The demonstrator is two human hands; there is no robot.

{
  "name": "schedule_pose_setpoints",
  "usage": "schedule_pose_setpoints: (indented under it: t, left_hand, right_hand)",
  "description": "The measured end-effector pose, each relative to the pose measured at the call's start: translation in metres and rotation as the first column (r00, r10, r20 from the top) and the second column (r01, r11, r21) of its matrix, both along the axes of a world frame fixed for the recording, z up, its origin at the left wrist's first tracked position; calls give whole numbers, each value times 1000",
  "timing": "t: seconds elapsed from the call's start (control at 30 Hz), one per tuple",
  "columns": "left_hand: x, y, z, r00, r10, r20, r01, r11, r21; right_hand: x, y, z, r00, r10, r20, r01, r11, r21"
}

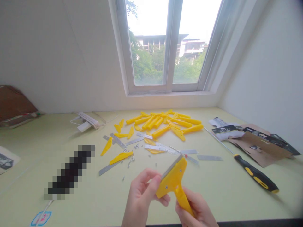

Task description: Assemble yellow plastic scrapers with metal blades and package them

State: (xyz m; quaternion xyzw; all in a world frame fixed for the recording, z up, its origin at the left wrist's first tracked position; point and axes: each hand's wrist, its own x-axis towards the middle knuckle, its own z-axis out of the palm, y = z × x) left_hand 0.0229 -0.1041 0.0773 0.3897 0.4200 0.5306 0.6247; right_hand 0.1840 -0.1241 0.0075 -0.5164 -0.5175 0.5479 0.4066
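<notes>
A yellow scraper (174,178) with a metal blade along its head is held up in front of me. My left hand (148,189) pinches one corner of the scraper's head between thumb and fingers. Around its yellow handle the fingers of my right hand (195,206) are wrapped. Two small screws show in the head. Just beyond my hands lie flat metal blades (209,158), several small screws (129,162) and loose yellow plates (121,157). A heap of yellow scraper handles (153,122) sits farther back.
To the right rests a long screwdriver (257,175) with a black and yellow handle, beside cardboard and plastic packaging (260,146). A thin screwdriver (184,155) lies among the blades. On the left are a white power strip (87,121) and a blurred dark object (71,171). A window is behind.
</notes>
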Motion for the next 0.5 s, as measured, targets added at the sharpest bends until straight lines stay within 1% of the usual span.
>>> schedule_pose_setpoints:
  t: [0.1,0.23,0.27,0.37,0.43,0.5]
  left_hand:
    - [-1,8,-16,987,-15,159,29,996,-82]
    - [2,14,-38,948,75,308,-21,984,-176]
    - [3,15,-42,939,82,333,-12,978,-206]
    - [6,17,-51,934,35,356,40,979,-202]
    - [7,16,-54,946,-10,325,66,985,-160]
    - [8,16,-56,957,-9,291,51,989,-135]
  right_hand:
    - [-6,2,5,998,59,-6,-59,996,-60]
    - [-13,6,9,988,158,3,-157,983,-96]
    - [-14,7,10,986,169,12,-167,981,-94]
    - [-16,12,13,986,159,53,-156,986,-58]
    - [-18,15,16,987,136,86,-137,990,7]
    - [-19,17,19,987,119,112,-127,990,67]
